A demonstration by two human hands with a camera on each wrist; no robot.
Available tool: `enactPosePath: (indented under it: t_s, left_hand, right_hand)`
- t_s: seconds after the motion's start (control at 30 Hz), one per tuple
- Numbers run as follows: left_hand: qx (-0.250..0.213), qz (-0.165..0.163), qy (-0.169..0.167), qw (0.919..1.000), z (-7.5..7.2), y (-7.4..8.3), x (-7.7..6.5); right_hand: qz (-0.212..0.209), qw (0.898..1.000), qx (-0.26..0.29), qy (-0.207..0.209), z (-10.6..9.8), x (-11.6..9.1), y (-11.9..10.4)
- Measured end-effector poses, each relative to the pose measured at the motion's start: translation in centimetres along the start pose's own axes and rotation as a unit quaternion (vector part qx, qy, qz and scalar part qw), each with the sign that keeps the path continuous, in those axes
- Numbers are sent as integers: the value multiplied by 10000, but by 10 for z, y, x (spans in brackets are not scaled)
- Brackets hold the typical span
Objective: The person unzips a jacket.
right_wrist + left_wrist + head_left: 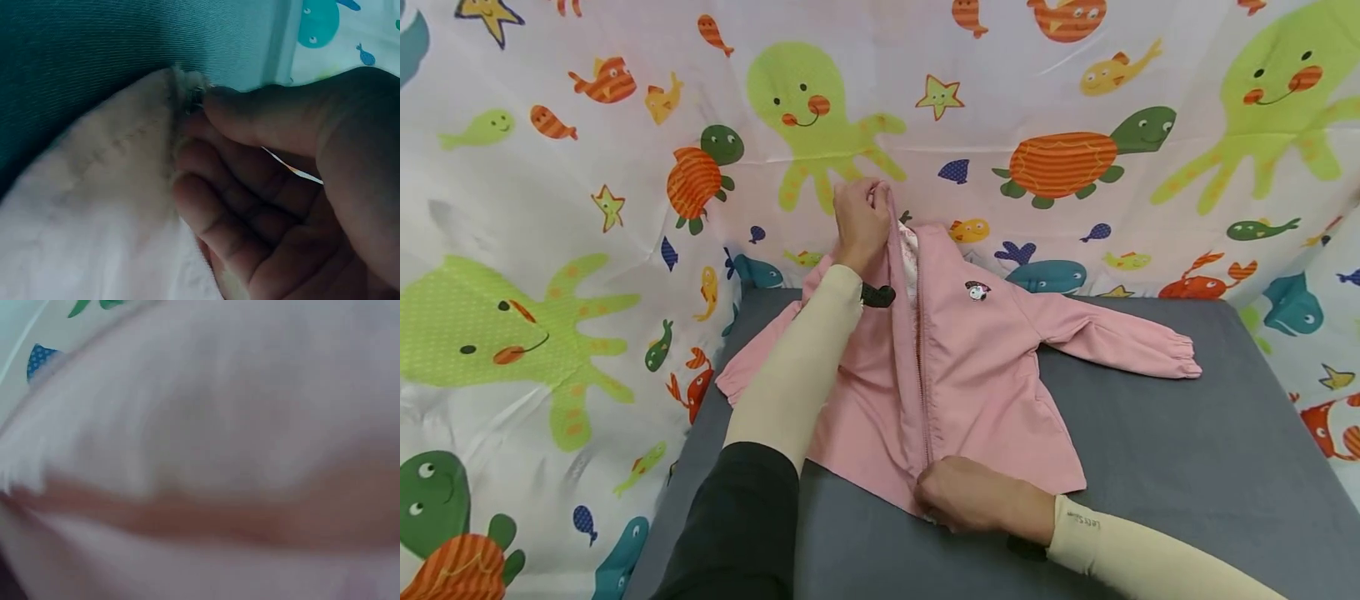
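Note:
A pink jacket (992,375) with a front zipper (919,350) lies on a grey surface, its far end up against a printed cloth. My left hand (861,221) pinches the jacket's front edge up near the collar and lifts it, so the pale lining (910,254) shows. In the left wrist view the fabric is blurred and close to the camera. At the bottom hem my right hand (962,493) grips the zipper's lower end. The right wrist view shows the thumb (250,115) and curled fingers pinching that corner by the hem (125,147).
The grey surface (1150,442) extends right and in front of the jacket. Behind and to the left hangs a white cloth (865,50) printed with sea animals. One jacket sleeve (1120,337) stretches out right; the other lies partly behind my left forearm.

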State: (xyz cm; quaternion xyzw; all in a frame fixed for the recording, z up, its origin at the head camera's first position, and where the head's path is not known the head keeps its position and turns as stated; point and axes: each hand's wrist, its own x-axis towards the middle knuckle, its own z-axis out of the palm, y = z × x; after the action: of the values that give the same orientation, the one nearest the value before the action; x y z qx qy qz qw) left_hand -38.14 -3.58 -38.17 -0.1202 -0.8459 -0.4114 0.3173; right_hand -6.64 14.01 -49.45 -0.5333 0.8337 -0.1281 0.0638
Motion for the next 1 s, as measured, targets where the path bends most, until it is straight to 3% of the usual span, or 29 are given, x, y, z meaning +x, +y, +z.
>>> enactPosePath:
  t_s: [0.23,0.37,0.47,0.57,0.67,0.83,1.0]
  left_hand:
    - [173,-89,1,9998,-5,-5,-1]
    - [238,-121,-364,9990,-6,-10,-9]
    - [358,-136,-700,9968,-7,-12,-16]
    - [457,-111,-888,9949,-10,-18,-23]
    - [386,66,-875,9954,-12,-26,-33]
    - [81,681,-726,9950,-21,-35,-56]
    - [-10,1275,-706,9893,-30,-35,-82]
  right_hand:
    - [-157,9997,109,118,6,1,-10]
    - [-371,9980,513,89,10,-1,-6]
    - [-259,9929,1138,211,9,-6,1]
    - [114,9862,1526,624,2,-12,10]
    - [623,9799,1510,1148,-9,-19,19]
    - [1433,9594,1648,1783,-29,-31,32]
    - [1868,9430,1551,2277,-40,-42,42]
